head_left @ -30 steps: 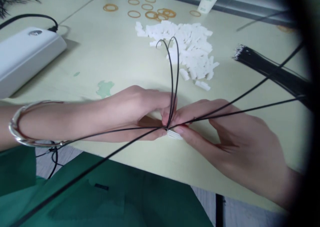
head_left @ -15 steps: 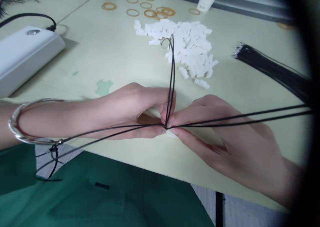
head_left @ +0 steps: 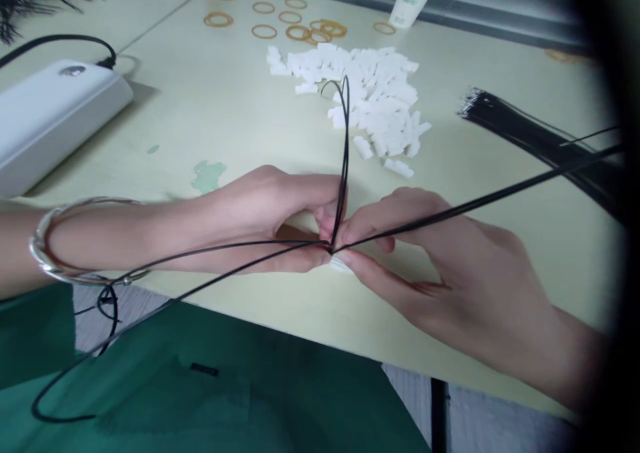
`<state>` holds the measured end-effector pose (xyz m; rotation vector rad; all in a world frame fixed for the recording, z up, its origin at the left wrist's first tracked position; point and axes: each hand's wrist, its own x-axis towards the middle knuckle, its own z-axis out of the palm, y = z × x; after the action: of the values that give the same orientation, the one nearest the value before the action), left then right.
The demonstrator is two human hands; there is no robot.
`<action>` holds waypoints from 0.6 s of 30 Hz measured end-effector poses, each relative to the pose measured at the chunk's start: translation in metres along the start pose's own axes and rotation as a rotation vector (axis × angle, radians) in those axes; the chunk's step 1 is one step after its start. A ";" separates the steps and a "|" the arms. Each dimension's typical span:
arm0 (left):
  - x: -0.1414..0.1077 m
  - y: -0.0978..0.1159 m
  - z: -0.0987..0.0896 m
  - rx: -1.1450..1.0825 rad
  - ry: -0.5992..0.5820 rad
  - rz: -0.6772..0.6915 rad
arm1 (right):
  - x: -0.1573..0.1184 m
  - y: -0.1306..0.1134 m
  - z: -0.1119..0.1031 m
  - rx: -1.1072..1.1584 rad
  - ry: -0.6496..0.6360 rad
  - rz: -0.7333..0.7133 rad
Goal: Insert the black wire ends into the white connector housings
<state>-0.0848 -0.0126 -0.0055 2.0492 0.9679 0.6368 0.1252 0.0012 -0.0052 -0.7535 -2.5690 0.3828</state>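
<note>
Thin black wires (head_left: 346, 146) meet where my two hands pinch, near the table's front edge. My left hand (head_left: 265, 220), with a silver bangle on its wrist, is closed on them from the left. From the right, my right hand (head_left: 450, 266) pinches the same spot between thumb and forefinger. A looped strand stands up between the hands, and others run out to the left and to the upper right. A small white piece (head_left: 341, 262) shows just under the fingertips, partly hidden by them.
White short pieces (head_left: 380, 93) lie piled beyond my hands. A black wire bundle (head_left: 530, 133) rests at right, a white device (head_left: 60, 120) with a cable at left. Orange rings (head_left: 297, 32) and a white tube (head_left: 414, 0) are at the back. Green cloth (head_left: 225, 386) hangs below the table edge.
The wires on the right have swung upward and lie closer together. On the left, a wire end has dropped lower and curls over the green cloth. Both hands keep their pinch.
</note>
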 end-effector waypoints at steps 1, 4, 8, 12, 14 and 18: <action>0.000 0.000 0.000 0.006 0.000 -0.003 | 0.000 0.000 0.000 -0.011 0.001 0.001; 0.001 0.000 0.000 -0.011 -0.020 -0.006 | -0.001 0.000 0.001 -0.052 0.011 0.013; 0.000 0.000 0.000 -0.055 -0.033 0.009 | 0.001 0.001 0.001 -0.009 -0.004 0.003; 0.000 0.001 -0.001 0.031 -0.026 -0.028 | 0.007 0.002 -0.001 0.233 -0.046 -0.016; 0.000 0.001 -0.002 0.045 -0.022 -0.039 | 0.008 0.003 0.000 0.341 -0.056 0.013; 0.001 0.002 -0.001 0.024 -0.012 -0.028 | 0.008 0.001 0.002 0.366 -0.050 0.107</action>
<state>-0.0844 -0.0127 -0.0029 2.0550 1.0004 0.6000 0.1189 0.0061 -0.0045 -0.7517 -2.4082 0.8863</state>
